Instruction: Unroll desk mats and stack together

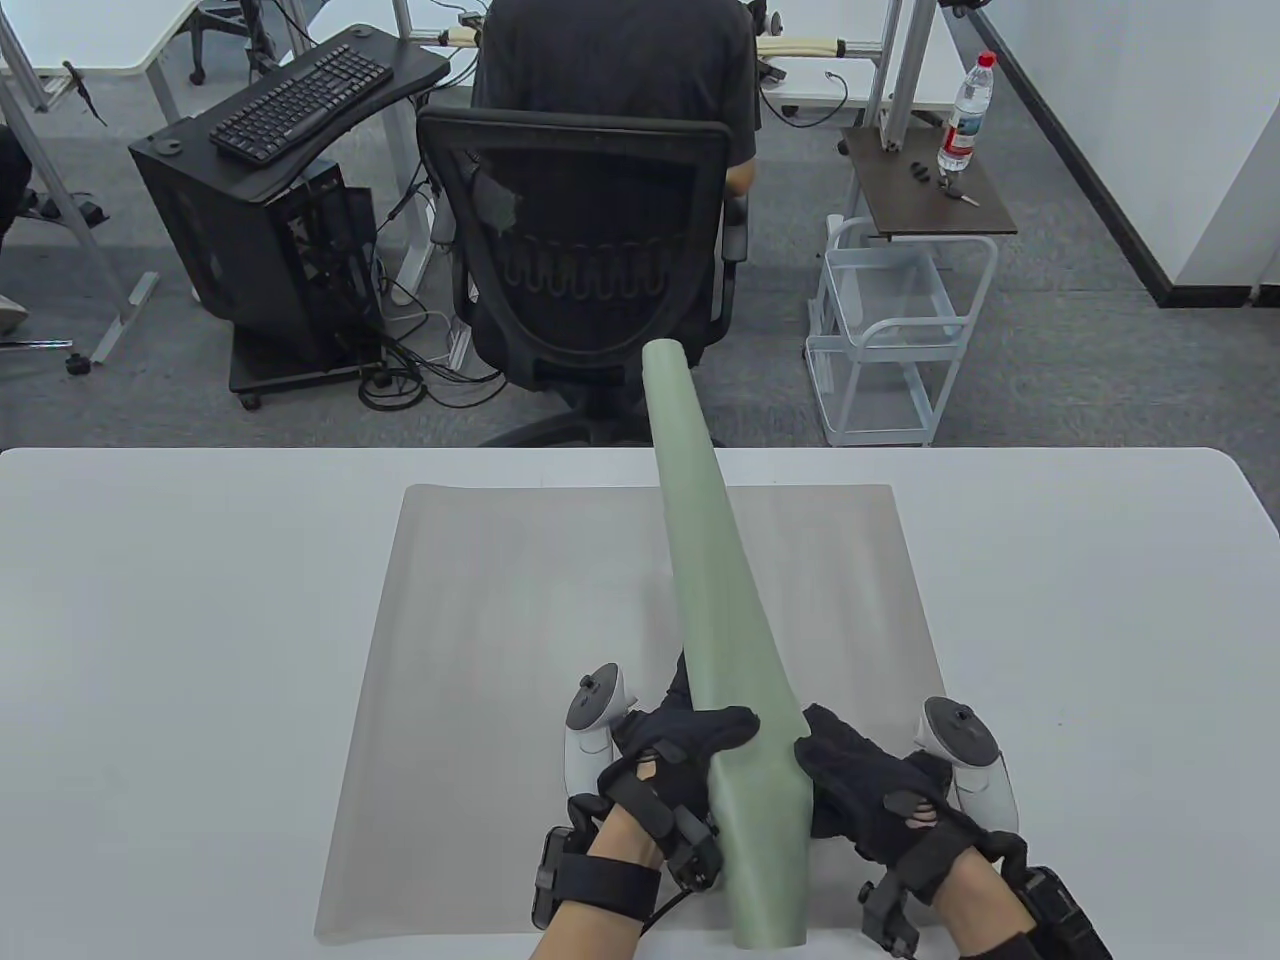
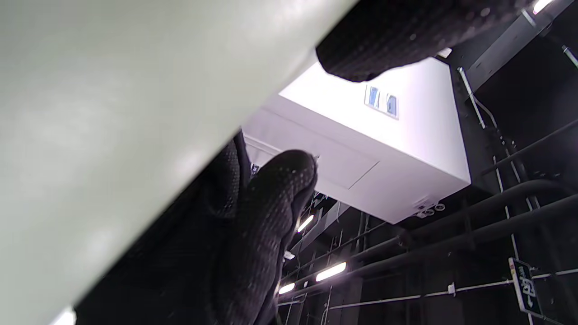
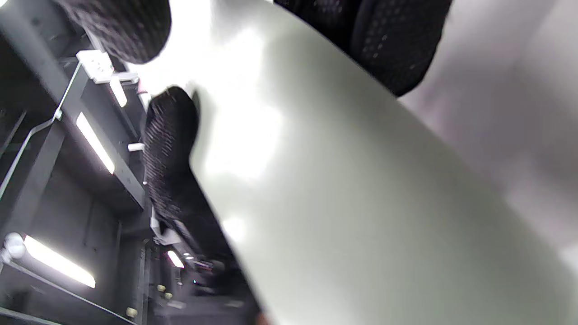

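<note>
A rolled pale green desk mat [image 1: 715,610] is held lengthwise, pointing away from me over the table's far edge. My left hand [image 1: 680,745] grips its near end from the left, thumb across the top. My right hand [image 1: 850,775] grips the same end from the right. A grey desk mat [image 1: 480,650] lies unrolled flat on the white table [image 1: 150,650] under the roll. In the left wrist view the green roll [image 2: 104,126] fills the left side with gloved fingers [image 2: 271,212] around it. In the right wrist view the roll [image 3: 343,194] fills the middle under my fingers [image 3: 393,40].
Beyond the table's far edge a person sits in a black office chair [image 1: 585,270]. A white wire cart [image 1: 895,330] stands at the right and a black computer stand with a keyboard [image 1: 300,100] at the left. A water bottle [image 1: 965,110] stands on a small side table.
</note>
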`<move>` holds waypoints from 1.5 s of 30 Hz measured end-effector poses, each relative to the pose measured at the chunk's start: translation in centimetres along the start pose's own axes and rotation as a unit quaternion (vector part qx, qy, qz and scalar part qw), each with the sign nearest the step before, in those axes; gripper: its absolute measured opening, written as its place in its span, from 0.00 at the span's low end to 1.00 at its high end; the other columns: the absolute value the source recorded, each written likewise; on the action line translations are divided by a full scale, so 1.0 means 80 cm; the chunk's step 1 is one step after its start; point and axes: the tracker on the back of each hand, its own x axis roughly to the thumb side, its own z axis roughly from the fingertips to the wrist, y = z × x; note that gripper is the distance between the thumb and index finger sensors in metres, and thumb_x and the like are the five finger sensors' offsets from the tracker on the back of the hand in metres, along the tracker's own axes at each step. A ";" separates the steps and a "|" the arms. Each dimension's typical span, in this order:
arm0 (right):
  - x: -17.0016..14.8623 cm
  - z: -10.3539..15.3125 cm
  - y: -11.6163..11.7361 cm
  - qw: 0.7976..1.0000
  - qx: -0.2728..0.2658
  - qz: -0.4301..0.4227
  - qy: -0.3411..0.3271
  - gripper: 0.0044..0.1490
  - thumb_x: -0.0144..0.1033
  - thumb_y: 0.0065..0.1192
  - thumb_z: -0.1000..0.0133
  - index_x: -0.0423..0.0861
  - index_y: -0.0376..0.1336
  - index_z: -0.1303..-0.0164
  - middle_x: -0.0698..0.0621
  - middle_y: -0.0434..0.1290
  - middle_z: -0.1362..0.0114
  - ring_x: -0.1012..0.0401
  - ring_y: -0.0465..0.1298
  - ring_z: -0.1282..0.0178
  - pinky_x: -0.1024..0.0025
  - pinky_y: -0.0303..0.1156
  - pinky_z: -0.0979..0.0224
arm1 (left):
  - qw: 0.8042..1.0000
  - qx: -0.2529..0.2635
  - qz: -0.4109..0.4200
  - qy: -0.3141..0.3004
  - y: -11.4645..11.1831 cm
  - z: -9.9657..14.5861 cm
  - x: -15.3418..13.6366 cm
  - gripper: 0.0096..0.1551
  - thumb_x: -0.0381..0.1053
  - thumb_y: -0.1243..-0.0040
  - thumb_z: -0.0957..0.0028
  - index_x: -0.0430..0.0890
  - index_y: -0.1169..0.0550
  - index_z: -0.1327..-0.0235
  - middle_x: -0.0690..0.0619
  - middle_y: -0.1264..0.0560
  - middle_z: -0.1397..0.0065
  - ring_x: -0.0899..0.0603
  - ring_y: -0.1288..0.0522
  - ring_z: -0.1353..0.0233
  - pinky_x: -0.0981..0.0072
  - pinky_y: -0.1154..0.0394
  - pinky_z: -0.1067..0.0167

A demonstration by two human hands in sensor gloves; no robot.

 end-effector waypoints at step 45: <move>0.018 0.007 -0.055 0.984 -0.123 0.079 -0.102 0.32 0.38 0.56 0.40 0.62 0.53 0.24 0.53 0.79 0.49 0.64 0.84 0.77 0.74 0.82 0.73 | 0.982 -0.005 0.187 -0.029 0.005 0.004 -0.029 0.53 0.47 0.42 0.48 0.52 0.67 0.31 0.42 0.51 0.18 0.35 0.32 0.24 0.38 0.30 0.30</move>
